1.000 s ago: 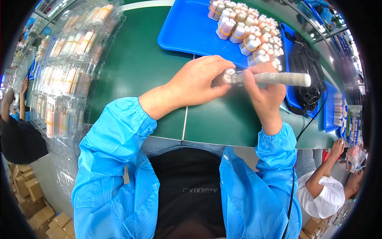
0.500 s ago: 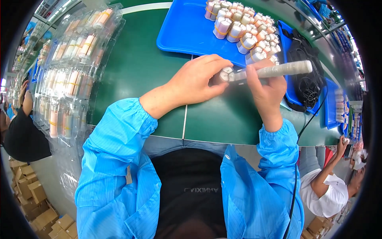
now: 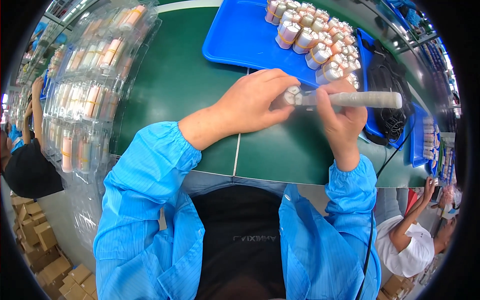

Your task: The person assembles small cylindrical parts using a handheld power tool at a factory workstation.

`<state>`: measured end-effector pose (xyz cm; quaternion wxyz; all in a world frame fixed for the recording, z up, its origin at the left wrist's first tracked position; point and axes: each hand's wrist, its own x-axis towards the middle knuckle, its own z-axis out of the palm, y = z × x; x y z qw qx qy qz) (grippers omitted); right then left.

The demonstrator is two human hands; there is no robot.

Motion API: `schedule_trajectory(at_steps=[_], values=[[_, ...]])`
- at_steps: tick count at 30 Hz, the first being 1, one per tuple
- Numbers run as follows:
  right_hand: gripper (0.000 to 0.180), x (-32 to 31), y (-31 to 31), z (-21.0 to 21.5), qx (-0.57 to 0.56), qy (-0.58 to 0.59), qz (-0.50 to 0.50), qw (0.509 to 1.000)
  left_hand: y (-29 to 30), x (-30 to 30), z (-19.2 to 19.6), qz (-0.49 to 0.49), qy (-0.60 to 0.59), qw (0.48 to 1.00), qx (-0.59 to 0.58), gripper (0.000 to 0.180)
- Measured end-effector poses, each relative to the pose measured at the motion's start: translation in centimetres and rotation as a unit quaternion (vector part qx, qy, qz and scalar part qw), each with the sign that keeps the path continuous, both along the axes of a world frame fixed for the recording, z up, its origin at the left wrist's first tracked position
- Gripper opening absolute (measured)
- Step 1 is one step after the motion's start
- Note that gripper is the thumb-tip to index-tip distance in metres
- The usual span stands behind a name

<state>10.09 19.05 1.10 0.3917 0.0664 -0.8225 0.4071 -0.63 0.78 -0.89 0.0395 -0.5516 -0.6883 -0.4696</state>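
Observation:
My left hand (image 3: 252, 102) is closed around a small bundle of white-ended tubes (image 3: 293, 95), held end-up over the table. In my right hand (image 3: 343, 120) is a long, whitish stick-like tool (image 3: 377, 100), its handle seemingly wrapped. It lies nearly level, gripped between thumb and fingers, and its blurred narrow front reaches the bundle's ends. Whether it touches them I cannot tell. Just beyond my hands, a blue tray (image 3: 235, 42) holds several similar bundles (image 3: 317, 55), pastel-sided and tied with yellow bands.
Clear plastic blister trays (image 3: 90, 97) with banded pastel tubes stand stacked at the left of the green table (image 3: 175, 70). A black bag with cables (image 3: 390, 95) lies in another blue tray on the right. People work on both sides; cardboard boxes (image 3: 45, 235) sit on the floor.
Both hands, with the bundle and the tool, have shifted slightly right in the picture. The tool has swung from a slant to nearly level. Both grips stay the same.

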Motion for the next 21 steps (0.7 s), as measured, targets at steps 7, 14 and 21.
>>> schedule_trajectory(at_steps=[7, 14, 21], values=[[0.014, 0.09, 0.33, 0.17, 0.038, 0.002, -0.015, 0.999, 0.00, -0.11, -0.02, -0.001, 0.013, 1.000, -0.012, 0.043], [0.014, 0.10, 0.15, 0.44, 0.011, 0.016, -0.049, 0.999, -0.40, -0.12, 0.28, 0.000, -0.024, 0.999, -0.044, 0.045], [0.012, 0.31, -0.17, 0.49, -0.069, 0.001, -0.019, 0.997, -0.10, 0.24, 0.24, -0.048, -0.089, 0.993, -0.065, 0.049]])
